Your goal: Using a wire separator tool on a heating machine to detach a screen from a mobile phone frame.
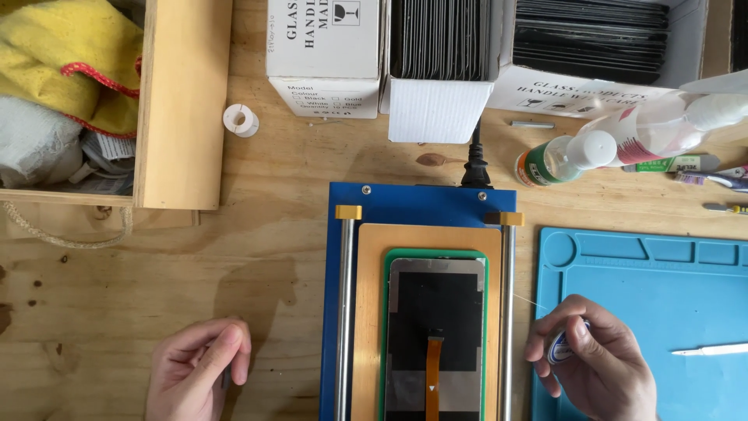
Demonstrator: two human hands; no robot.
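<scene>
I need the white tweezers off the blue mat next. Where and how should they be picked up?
Pinch the tweezers across the thicker right-hand part, coming straight down from above. They lie flat on the blue mat with the thin tip pointing left toward the right hand, so the wide end gives the better hold.

A scuffed plywood workbench (117, 288) under even light, shadows soft; a wooden crate (183, 101) sits upper left.

phone panel (435, 327) on heating plate (425, 234) | boxes (440, 54) behind | work mat (647, 288) right | wooden crate (183, 101) far left
</scene>
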